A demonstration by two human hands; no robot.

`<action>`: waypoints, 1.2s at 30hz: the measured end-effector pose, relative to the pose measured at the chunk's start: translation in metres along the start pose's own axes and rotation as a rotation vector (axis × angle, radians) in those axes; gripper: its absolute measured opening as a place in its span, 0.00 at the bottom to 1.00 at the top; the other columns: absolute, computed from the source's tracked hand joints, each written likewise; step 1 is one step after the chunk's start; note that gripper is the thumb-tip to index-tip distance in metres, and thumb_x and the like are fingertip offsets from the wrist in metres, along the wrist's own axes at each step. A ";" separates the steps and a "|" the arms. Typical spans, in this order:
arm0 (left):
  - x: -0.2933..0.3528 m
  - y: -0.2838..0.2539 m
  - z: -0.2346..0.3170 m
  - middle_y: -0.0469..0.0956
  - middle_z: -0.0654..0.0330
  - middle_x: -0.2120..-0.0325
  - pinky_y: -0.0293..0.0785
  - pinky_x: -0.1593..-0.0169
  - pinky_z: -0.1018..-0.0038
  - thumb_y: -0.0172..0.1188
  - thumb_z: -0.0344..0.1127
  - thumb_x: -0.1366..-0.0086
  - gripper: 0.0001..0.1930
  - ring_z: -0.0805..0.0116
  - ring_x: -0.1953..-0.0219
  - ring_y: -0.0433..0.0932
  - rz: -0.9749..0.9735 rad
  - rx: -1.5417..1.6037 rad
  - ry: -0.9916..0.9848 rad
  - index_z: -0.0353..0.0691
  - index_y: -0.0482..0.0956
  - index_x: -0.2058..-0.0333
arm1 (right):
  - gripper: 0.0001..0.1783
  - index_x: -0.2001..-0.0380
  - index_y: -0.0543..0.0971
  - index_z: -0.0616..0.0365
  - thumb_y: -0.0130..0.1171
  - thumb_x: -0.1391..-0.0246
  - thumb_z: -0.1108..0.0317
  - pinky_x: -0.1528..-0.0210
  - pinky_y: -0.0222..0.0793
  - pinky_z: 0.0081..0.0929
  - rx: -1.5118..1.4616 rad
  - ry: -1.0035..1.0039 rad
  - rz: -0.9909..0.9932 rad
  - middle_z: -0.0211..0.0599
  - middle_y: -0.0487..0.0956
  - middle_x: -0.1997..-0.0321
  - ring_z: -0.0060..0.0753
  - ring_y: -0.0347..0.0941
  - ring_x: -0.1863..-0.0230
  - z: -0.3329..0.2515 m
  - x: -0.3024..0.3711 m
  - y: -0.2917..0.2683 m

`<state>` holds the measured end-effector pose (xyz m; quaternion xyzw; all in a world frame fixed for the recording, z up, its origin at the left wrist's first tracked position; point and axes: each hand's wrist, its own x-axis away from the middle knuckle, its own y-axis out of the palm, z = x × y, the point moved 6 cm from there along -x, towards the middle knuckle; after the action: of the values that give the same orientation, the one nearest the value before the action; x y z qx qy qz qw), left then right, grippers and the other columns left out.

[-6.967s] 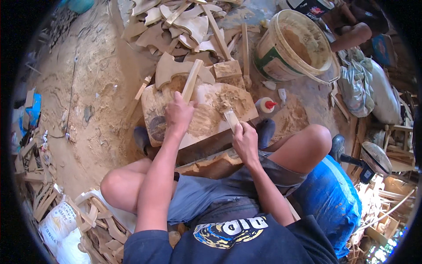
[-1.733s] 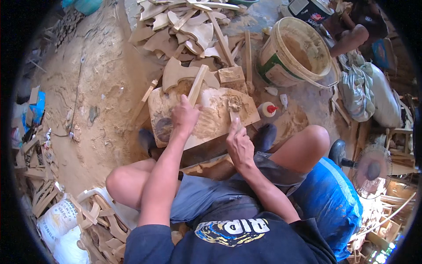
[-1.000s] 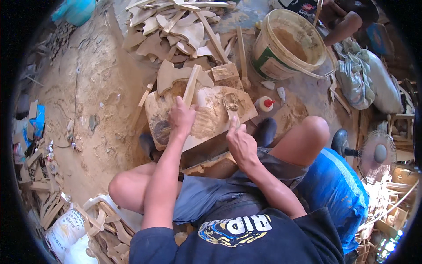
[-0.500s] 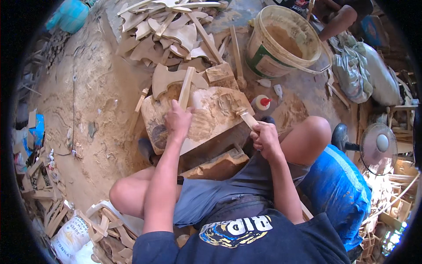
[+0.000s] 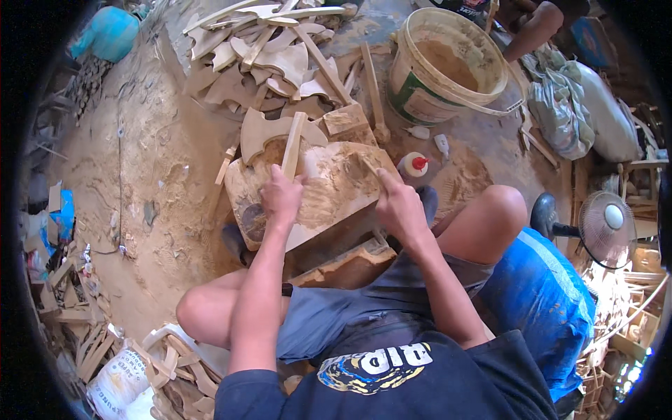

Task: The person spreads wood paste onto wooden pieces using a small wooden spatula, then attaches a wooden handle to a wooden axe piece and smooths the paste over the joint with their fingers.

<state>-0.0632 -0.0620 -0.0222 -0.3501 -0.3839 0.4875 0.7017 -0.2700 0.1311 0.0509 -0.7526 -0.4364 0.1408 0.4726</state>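
I sit on the ground with a round wooden block between my knees, its top covered in sawdust paste. My left hand is closed around the lower end of a long flat wooden piece that lies on the block and points away from me. My right hand grips a thin wooden stick whose tip touches the paste on the block's right side. An axe-shaped wooden cutout lies just beyond the block.
A pile of wooden cutouts lies ahead. A large white bucket of sawdust stands at the upper right, another person's arm behind it. A small red-capped glue bottle, a fan, a blue sack.
My right hand, raised off to the right half a second ago, has come back down onto the block's right side with the stick. My left hand keeps hold of the wooden piece.
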 end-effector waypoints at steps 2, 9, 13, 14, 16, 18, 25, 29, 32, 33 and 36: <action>-0.001 0.003 0.006 0.86 0.37 0.63 0.80 0.51 0.44 0.75 0.50 0.39 0.28 0.32 0.56 0.85 -0.002 -0.024 -0.006 0.36 0.75 0.52 | 0.36 0.28 0.68 0.60 0.59 0.39 0.68 0.57 0.83 0.55 0.200 -0.072 -0.064 0.60 0.82 0.59 0.57 0.85 0.61 0.003 0.009 0.014; -0.001 0.003 0.013 0.86 0.36 0.62 0.79 0.50 0.43 0.73 0.50 0.37 0.27 0.31 0.55 0.85 -0.011 -0.015 0.018 0.36 0.74 0.51 | 0.38 0.24 0.61 0.68 0.53 0.37 0.76 0.71 0.86 0.39 0.635 -0.225 0.016 0.53 0.78 0.54 0.48 0.84 0.69 -0.006 0.039 0.062; -0.001 0.002 0.013 0.86 0.37 0.61 0.79 0.50 0.43 0.73 0.50 0.37 0.27 0.31 0.55 0.85 -0.027 0.009 0.015 0.36 0.74 0.51 | 0.37 0.24 0.61 0.70 0.52 0.37 0.76 0.71 0.85 0.37 0.637 -0.226 -0.018 0.53 0.78 0.55 0.47 0.85 0.69 -0.004 0.058 0.058; -0.001 0.002 0.012 0.86 0.37 0.61 0.79 0.50 0.44 0.73 0.50 0.37 0.27 0.31 0.55 0.85 -0.026 0.003 0.013 0.36 0.74 0.51 | 0.36 0.26 0.64 0.68 0.54 0.37 0.75 0.72 0.85 0.39 0.588 -0.221 -0.027 0.53 0.78 0.57 0.48 0.85 0.70 -0.002 0.063 0.056; -0.001 0.002 0.009 0.86 0.37 0.62 0.79 0.50 0.44 0.73 0.51 0.37 0.28 0.32 0.55 0.85 -0.027 -0.011 0.005 0.37 0.73 0.51 | 0.35 0.28 0.67 0.66 0.56 0.38 0.73 0.73 0.84 0.40 0.544 -0.222 -0.030 0.52 0.78 0.60 0.48 0.86 0.71 -0.002 0.064 0.045; -0.001 -0.001 0.002 0.86 0.37 0.62 0.79 0.50 0.44 0.73 0.51 0.37 0.28 0.32 0.55 0.85 -0.021 -0.034 -0.013 0.37 0.73 0.51 | 0.28 0.35 0.72 0.64 0.56 0.39 0.72 0.68 0.83 0.55 0.277 -0.099 -0.114 0.58 0.78 0.56 0.64 0.85 0.68 -0.009 0.059 0.020; 0.002 0.004 0.006 0.86 0.37 0.62 0.79 0.51 0.43 0.73 0.52 0.38 0.29 0.32 0.56 0.85 -0.021 -0.027 0.021 0.37 0.73 0.50 | 0.23 0.68 0.77 0.64 0.50 0.24 0.54 0.70 0.72 0.38 -0.730 0.121 -0.006 0.38 0.79 0.77 0.36 0.79 0.75 0.007 -0.003 0.031; 0.002 0.002 0.010 0.86 0.36 0.61 0.79 0.50 0.43 0.74 0.50 0.39 0.28 0.31 0.55 0.85 -0.018 -0.017 0.006 0.35 0.73 0.51 | 0.22 0.68 0.78 0.56 0.50 0.23 0.52 0.77 0.61 0.27 -1.146 0.484 -0.125 0.23 0.72 0.80 0.20 0.66 0.81 0.028 0.007 0.100; 0.002 -0.001 0.018 0.86 0.36 0.61 0.78 0.49 0.43 0.74 0.49 0.39 0.28 0.31 0.55 0.84 -0.027 0.041 0.040 0.34 0.73 0.52 | 0.22 0.66 0.76 0.53 0.50 0.22 0.48 0.84 0.54 0.22 -1.149 0.514 -0.104 0.20 0.68 0.81 0.16 0.59 0.86 0.048 0.023 0.116; 0.002 0.000 0.023 0.86 0.36 0.61 0.78 0.49 0.43 0.74 0.49 0.39 0.28 0.31 0.55 0.84 -0.037 0.040 0.037 0.34 0.73 0.52 | 0.22 0.66 0.76 0.53 0.50 0.22 0.48 0.84 0.52 0.22 -1.046 0.430 -0.054 0.20 0.67 0.81 0.15 0.58 0.86 0.058 0.021 0.111; 0.002 -0.009 0.011 0.86 0.36 0.62 0.78 0.49 0.43 0.75 0.49 0.39 0.28 0.30 0.55 0.84 -0.006 0.018 0.019 0.35 0.74 0.52 | 0.22 0.66 0.75 0.54 0.50 0.23 0.49 0.85 0.53 0.22 -1.032 0.565 -0.173 0.20 0.67 0.80 0.15 0.59 0.85 0.047 0.039 0.102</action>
<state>-0.0690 -0.0616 -0.0084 -0.3472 -0.3739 0.4856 0.7098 -0.2231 0.1723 -0.0502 -0.8550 -0.3655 -0.3344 0.1534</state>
